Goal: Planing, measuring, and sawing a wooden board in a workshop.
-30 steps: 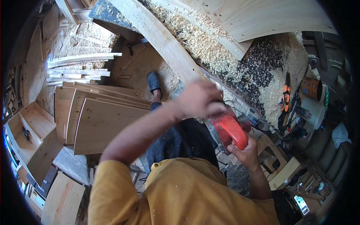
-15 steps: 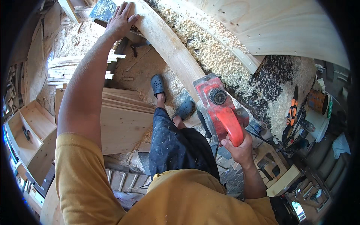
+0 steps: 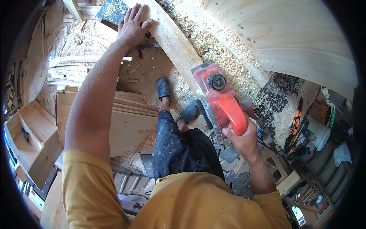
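My right hand [image 3: 243, 140] grips the red rear handle of an electric hand planer [image 3: 218, 100], which has a round black knob on top. The front of the planer rests on the near end of a long pale wooden board [image 3: 177, 44]. The board slants from the top of the view toward the middle. My left hand [image 3: 134, 28] lies on the far part of the board, fingers stretched out and holding nothing. The planer's sole and the wood under it are hidden.
Shavings [image 3: 225, 49] cover the dark surface beyond the board. A large plywood panel [image 3: 293, 38] leans in at upper right. Orange-handled pliers [image 3: 295, 122] lie at right, near a rusty can [image 3: 320, 111]. Wooden panels [image 3: 131, 131] and a wooden box [image 3: 32, 133] stand at left.
The planer has shifted a little up and left along the board with my right hand. My left hand appears slightly farther right and lower, its palm still on the wood.
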A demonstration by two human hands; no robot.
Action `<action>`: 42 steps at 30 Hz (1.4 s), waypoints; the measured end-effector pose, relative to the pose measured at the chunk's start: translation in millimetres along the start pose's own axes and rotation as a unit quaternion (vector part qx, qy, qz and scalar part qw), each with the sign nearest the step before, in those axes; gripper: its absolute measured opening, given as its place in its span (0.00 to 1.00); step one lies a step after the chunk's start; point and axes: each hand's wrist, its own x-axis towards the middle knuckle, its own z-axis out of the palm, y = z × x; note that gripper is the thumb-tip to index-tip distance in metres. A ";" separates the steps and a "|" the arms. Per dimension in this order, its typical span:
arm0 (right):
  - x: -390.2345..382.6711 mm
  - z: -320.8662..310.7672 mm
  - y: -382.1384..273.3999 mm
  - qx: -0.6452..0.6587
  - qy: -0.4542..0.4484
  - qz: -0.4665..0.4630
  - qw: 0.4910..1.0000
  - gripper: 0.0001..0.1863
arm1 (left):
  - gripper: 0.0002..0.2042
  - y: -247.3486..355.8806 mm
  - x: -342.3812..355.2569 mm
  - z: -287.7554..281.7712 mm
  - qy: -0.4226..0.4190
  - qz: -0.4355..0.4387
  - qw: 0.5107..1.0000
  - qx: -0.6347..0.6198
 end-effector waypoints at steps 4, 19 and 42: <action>27.3 11.9 -23.2 -0.004 0.002 -0.020 1.000 0.18 | 0.35 3.2 -1.4 -1.7 -0.006 -0.021 0.999 -0.035; 128.5 64.9 -105.0 -0.044 0.001 -0.098 0.994 0.18 | 0.29 -5.4 -2.6 -16.1 -0.052 -0.037 0.970 -0.236; 207.7 109.2 -170.2 -0.047 0.005 -0.153 0.987 0.07 | 0.14 249.4 -209.1 -22.8 -0.249 -0.316 0.613 -0.680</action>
